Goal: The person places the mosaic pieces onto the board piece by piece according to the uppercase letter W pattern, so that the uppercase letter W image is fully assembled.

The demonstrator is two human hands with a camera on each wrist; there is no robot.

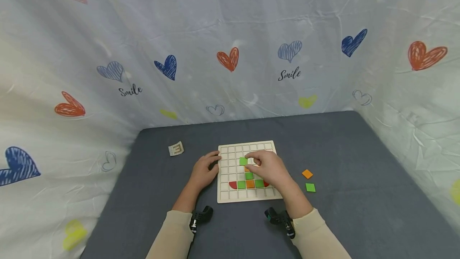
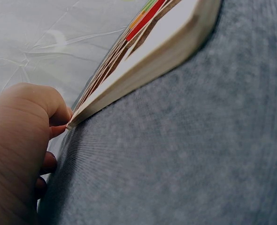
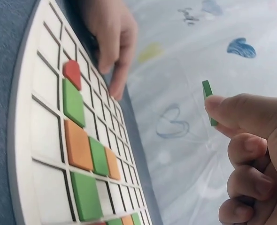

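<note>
A pale gridded wooden board [image 1: 224,196] lies on the table with several green, orange and red tiles set in its squares. Between thumb and index finger, my right hand [image 1: 267,166] pinches a green square tile [image 1: 243,161] above the board; the right wrist view shows this tile [image 3: 207,91] edge-on, clear of the grid. That hand's other fingers curl towards the palm. My left hand [image 1: 203,172] touches the board's left edge with its fingertips. A red rounded tile [image 1: 232,185] and an orange tile [image 1: 250,184] sit in the near row. The right hand covers part of the board.
An orange tile [image 1: 307,174] and a green tile [image 1: 310,187] lie loose on the dark table [image 1: 237,231], right of the board. A small printed paper [image 1: 176,148] is at the back left. A white curtain [image 1: 251,7] with hearts surrounds the table's back and sides.
</note>
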